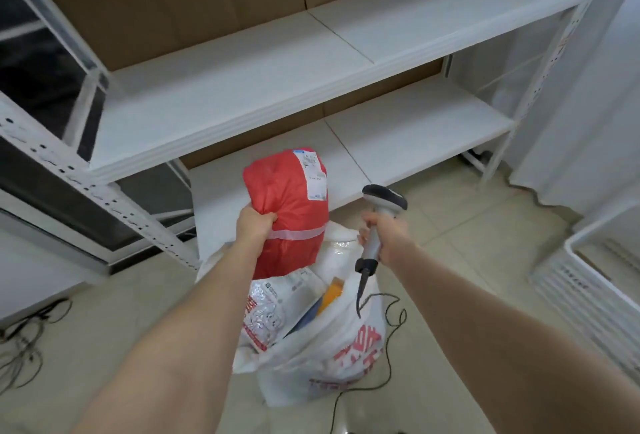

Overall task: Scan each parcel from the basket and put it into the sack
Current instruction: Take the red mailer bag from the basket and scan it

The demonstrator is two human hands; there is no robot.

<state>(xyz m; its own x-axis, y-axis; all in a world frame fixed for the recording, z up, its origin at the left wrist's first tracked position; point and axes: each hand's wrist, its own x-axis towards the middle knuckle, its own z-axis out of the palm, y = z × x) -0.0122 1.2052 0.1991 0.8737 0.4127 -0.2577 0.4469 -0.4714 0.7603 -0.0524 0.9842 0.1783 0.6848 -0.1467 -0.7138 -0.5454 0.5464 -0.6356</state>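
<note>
— The hands?
— Above the sack (pixel 341 378), a red parcel (pixel 292 215) is clutched by the outstretched left hand (pixel 254 225); right of it, a barcode scanner (pixel 382 206) is gripped by the right hand (pixel 386 237).
— Anything unclear?
— The parcel's label (pixel 313 173) is blurred; the sack's contents are partly hidden.

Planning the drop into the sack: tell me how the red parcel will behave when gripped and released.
Probably soft, not stiff: the red parcel wrinkles where the left hand grips it. Likely light for its bulk, since that one hand holds it up over the sack. Its plastic skin looks smooth, so it may slip.
</note>
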